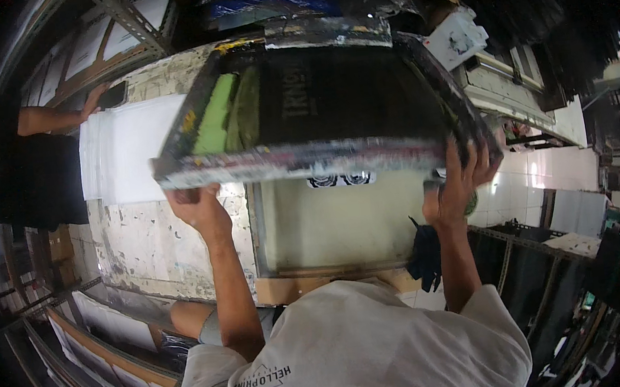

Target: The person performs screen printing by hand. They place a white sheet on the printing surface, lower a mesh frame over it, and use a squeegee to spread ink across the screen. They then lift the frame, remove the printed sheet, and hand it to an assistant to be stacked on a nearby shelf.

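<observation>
Currently both hands clamp the screen frame by its near edge, left hand and right hand at opposite corners, raised above the table.

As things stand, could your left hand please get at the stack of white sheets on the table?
Probably not yet: the left hand is gripping the raised screen frame, as is the right hand. The white sheets lie close by, beyond it.
</observation>
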{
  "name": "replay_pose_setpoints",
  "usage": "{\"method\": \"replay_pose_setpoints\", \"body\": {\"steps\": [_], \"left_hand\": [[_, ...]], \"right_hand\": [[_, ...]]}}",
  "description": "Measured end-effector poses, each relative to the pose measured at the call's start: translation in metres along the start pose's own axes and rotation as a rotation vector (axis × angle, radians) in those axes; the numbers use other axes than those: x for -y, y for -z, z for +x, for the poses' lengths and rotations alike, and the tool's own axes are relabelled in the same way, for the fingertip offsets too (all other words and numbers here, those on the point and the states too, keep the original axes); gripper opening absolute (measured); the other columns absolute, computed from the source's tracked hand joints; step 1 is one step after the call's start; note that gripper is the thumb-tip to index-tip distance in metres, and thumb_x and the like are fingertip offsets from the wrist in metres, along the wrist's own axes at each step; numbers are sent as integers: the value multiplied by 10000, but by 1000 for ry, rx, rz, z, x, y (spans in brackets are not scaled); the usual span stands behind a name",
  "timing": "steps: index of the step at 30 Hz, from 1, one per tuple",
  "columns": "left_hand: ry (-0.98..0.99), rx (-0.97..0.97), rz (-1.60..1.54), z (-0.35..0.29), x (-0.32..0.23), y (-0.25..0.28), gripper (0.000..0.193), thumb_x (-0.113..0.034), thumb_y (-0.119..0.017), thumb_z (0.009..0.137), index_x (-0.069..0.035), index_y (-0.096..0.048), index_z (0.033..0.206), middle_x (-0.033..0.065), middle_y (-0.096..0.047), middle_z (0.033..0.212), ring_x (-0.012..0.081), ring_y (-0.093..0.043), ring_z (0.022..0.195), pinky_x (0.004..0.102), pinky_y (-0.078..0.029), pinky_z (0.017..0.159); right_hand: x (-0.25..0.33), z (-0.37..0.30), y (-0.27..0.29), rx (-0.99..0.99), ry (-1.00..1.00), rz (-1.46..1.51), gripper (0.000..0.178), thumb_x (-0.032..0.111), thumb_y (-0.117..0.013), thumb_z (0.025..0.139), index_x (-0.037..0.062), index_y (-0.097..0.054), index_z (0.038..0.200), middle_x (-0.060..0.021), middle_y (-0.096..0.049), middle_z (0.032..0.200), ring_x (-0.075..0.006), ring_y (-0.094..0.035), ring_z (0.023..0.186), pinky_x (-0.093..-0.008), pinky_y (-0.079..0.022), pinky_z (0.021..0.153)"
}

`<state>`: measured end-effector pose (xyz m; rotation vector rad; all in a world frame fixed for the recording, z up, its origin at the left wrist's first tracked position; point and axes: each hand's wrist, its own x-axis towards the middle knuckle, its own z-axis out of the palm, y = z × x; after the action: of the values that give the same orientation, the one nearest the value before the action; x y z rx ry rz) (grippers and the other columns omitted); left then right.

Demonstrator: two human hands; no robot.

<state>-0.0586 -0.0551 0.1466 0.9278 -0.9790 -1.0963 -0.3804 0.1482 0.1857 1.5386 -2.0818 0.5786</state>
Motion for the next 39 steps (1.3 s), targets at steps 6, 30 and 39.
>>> {"method": "replay_pose_setpoints", "body": {"steps": [6,30,39], "left_hand": [[54,65,265,-55,71,80,1055,-30,-910,579,36,-364,1479,137,-569,1314,250,-564,1204,369,-478,1022],[86,121,294,-73,116,104,1127,-223,-1000,542,44,-383,1447,121,-525,1282,246,-537,1183,383,-430,1052],[126,120,325,-73,108,104,1107,-158,-972,567,41,-356,1465,134,-507,1311,249,-530,1195,384,-430,1060]], "right_hand": [[22,45,-12,338,13,358,729,323,-683,833,58,-472,1478,-270,-461,1438,-489,-363,1363,-582,-263,1133],[33,162,-235,433,232,268,436,61,-673,811,138,-629,1237,-142,-668,992,-356,-619,1026,-476,-463,844],[79,10,-80,517,241,358,403,51,-648,807,124,-691,1200,-127,-660,956,-290,-621,895,-426,-429,746]]}}
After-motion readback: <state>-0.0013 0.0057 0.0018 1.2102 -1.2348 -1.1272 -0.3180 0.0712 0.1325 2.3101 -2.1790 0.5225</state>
